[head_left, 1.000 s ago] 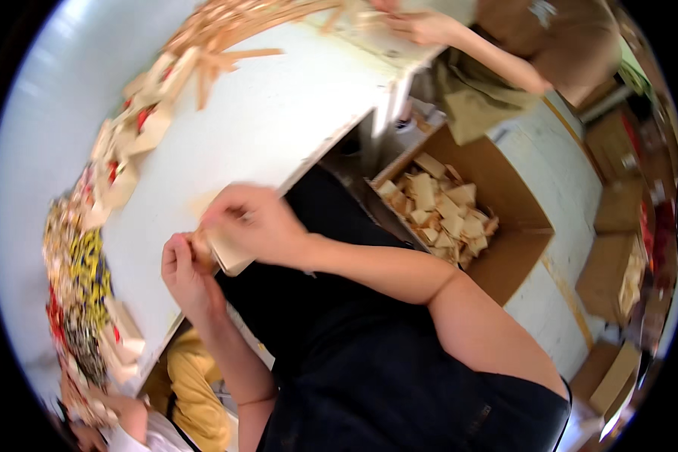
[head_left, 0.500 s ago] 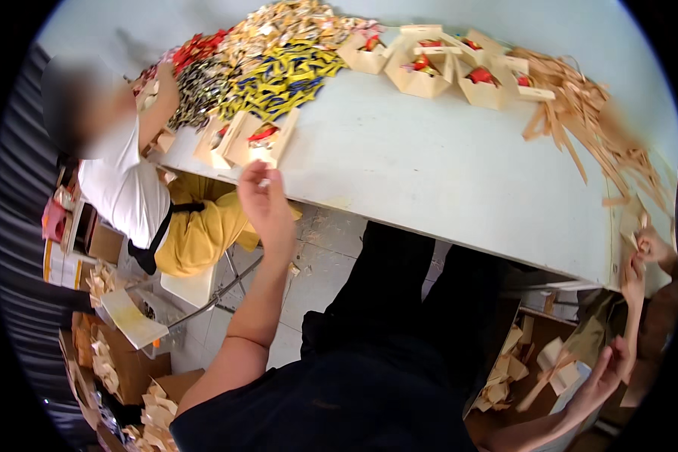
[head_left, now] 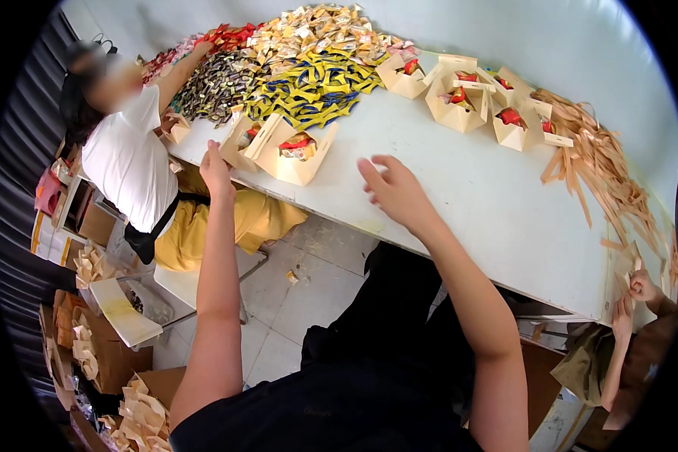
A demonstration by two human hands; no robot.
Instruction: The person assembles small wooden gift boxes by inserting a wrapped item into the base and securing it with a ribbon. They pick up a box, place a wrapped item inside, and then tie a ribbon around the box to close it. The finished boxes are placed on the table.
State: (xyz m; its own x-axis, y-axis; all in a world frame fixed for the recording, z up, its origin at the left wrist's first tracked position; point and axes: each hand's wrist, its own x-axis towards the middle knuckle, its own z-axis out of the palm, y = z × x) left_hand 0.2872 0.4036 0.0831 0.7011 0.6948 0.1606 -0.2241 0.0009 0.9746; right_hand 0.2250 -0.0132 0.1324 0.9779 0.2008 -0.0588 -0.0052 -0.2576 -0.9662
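Observation:
My left hand point(head_left: 217, 172) is raised at the table's near edge with its fingers together. Its fingertips are beside a pale hexagonal paper box point(head_left: 238, 154), and whether they touch or pinch it is hidden. Just right of that box stands a second open paper box point(head_left: 288, 167), filled with red and cream wrapped pieces. Over the near part of the table, my right hand point(head_left: 393, 192) is open and holds nothing, thumb and fingers apart.
Heaps of yellow-and-blue packets point(head_left: 309, 87), cream packets point(head_left: 316, 34) and dark packets point(head_left: 217, 87) lie behind. Filled boxes point(head_left: 457, 113) and paper strips point(head_left: 580, 143) stretch right. A seated person point(head_left: 132, 162) reaches into the heaps; another person's hands point(head_left: 633, 301) work far right.
My right hand has come up from the lower right to over the table. My left hand has shifted from the second box toward the left one. The view has turned slightly left.

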